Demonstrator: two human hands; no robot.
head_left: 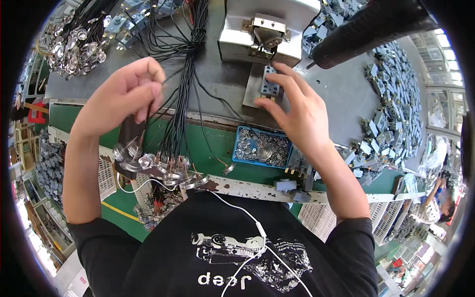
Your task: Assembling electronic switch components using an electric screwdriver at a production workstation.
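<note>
Over the metal bench, my right hand (303, 110) has its thumb and fingers around a small grey plastic block (270, 85) with dark holes in its top. The block sits on a flat metal plate (253, 89) in front of a metal press fixture (267, 37). My left hand (123, 94) is raised to the left, fingers curled in a pinch. Whatever is between those fingertips is hidden, though black wires pass close by. Beside that hand hangs a thick bundle of black wires (184, 94), with round silver metal discs (173, 171) at their near ends.
A blue tray (235, 148) of small metal parts lies at the bench's near edge. Many grey blocks (391, 99) are heaped at right. A dark cylindrical tool (371, 32) juts in from the upper right. More disc-ended wires (79, 49) lie far left. A person (438, 200) is at far right.
</note>
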